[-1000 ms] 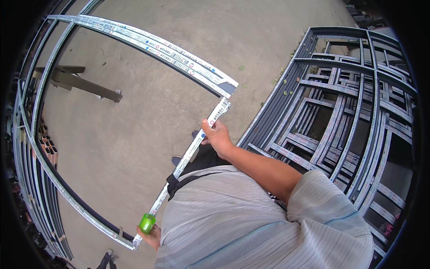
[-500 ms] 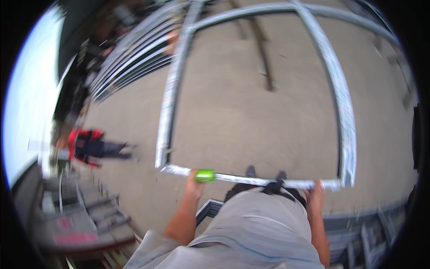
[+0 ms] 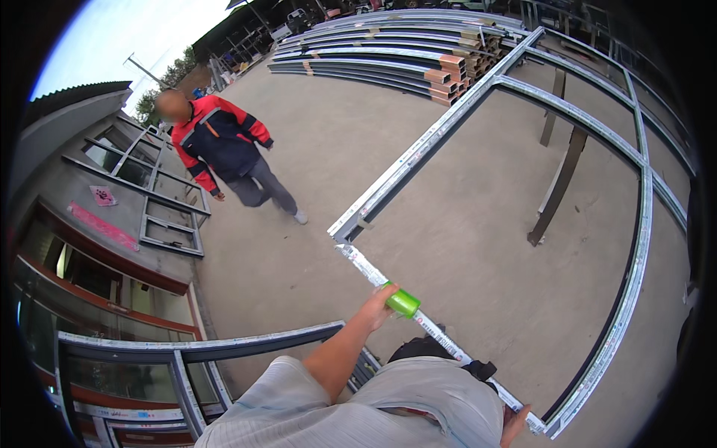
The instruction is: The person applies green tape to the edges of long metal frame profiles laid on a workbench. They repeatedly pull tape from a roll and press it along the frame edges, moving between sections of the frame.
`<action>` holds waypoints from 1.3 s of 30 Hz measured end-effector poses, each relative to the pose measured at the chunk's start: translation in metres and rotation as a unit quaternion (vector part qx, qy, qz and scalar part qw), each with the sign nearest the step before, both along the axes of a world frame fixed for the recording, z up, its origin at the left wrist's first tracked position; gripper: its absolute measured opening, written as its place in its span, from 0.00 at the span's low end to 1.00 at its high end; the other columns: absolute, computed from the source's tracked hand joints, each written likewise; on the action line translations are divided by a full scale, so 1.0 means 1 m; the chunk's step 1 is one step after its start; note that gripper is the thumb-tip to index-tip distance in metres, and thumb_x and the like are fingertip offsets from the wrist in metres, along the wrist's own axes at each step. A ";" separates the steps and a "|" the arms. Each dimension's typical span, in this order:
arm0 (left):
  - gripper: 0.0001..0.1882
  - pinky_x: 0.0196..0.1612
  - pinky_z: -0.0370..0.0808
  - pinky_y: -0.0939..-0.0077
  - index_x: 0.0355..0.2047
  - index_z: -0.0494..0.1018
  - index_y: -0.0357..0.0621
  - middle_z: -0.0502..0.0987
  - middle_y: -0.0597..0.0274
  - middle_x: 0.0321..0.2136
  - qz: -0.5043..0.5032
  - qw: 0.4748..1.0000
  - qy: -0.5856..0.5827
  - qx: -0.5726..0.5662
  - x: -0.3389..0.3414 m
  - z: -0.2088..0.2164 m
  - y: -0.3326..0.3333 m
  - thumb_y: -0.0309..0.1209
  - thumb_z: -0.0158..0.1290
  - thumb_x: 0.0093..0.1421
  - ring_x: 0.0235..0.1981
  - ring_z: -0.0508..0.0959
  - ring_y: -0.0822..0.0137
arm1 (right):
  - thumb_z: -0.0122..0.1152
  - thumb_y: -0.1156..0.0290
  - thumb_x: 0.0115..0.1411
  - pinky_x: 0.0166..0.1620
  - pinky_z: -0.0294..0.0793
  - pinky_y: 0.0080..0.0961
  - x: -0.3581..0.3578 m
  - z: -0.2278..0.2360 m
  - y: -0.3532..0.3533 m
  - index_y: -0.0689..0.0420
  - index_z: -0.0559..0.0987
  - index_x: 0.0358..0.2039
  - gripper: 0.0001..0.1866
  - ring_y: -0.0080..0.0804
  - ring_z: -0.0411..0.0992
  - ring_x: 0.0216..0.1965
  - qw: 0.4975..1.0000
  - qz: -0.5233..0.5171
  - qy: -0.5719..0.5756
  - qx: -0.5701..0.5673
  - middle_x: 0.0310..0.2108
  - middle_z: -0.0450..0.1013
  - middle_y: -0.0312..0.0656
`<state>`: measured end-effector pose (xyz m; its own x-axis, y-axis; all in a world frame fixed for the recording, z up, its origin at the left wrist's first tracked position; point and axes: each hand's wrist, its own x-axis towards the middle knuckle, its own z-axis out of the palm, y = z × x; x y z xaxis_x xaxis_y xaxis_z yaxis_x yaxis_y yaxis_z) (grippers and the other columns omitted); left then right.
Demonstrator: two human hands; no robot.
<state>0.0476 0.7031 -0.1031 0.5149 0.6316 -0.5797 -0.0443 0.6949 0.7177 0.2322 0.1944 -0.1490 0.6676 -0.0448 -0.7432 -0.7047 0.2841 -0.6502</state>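
A large window frame (image 3: pixel 429 142), its profiles covered in pale printed film, stretches out in front of my body. Along its near side runs a bar (image 3: pixel 441 336), with a thin gap showing at the left corner. My left hand (image 3: pixel 381 306) is closed around a roll of shiny green tape (image 3: pixel 404 301) and rests against this bar; most of its fingers are hidden. Close to the right corner, my right hand (image 3: pixel 514 424) grips the same bar, partly hidden by it and by my shirt.
A person (image 3: pixel 224 145) in a red and dark jacket walks at the left. Long profiles (image 3: pixel 381 56) lie stacked at the back. Another frame (image 3: pixel 216 343) stands at lower left, and more frames (image 3: pixel 153 175) lean against the wall. Dark strips (image 3: pixel 560 187) show through the frame's opening.
My view has swung left, so the frame now appears slanted toward the upper right. The person at the left looks larger and nearer. Both hands stay on the near bar.
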 end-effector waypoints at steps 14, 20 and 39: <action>0.18 0.53 0.77 0.67 0.48 0.72 0.47 0.77 0.65 0.41 -0.016 1.000 -0.013 -0.021 -0.007 0.008 0.008 0.40 0.63 0.65 0.46 0.79 0.68 | 0.56 0.38 0.70 0.41 0.62 0.29 -0.002 0.018 0.014 0.51 0.73 0.50 0.27 0.26 0.72 0.44 0.997 -0.017 -0.022 -0.066 0.43 0.75 0.33; 0.18 0.52 0.77 0.67 0.49 0.72 0.48 0.77 0.65 0.41 -0.058 0.997 0.046 -0.020 -0.015 0.046 0.000 0.40 0.64 0.65 0.45 0.79 0.68 | 0.57 0.44 0.69 0.31 0.58 0.22 -0.034 0.031 0.002 0.48 0.72 0.45 0.20 0.21 0.70 0.35 0.998 -0.048 0.001 -0.027 0.35 0.73 0.27; 0.23 0.46 0.75 0.75 0.51 0.74 0.44 0.78 0.66 0.39 -0.192 0.980 -0.039 0.039 0.111 0.075 0.055 0.38 0.69 0.61 0.41 0.79 0.72 | 0.58 0.41 0.68 0.38 0.70 0.25 -0.052 0.035 0.062 0.46 0.75 0.41 0.21 0.25 0.72 0.32 0.990 -0.137 0.029 0.031 0.34 0.78 0.31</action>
<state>0.1584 0.7581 -0.0280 0.7639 0.4237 -0.4867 0.1520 0.6148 0.7739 0.1800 0.2567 -0.1143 0.5923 -0.1718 -0.7872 -0.6316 0.5075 -0.5861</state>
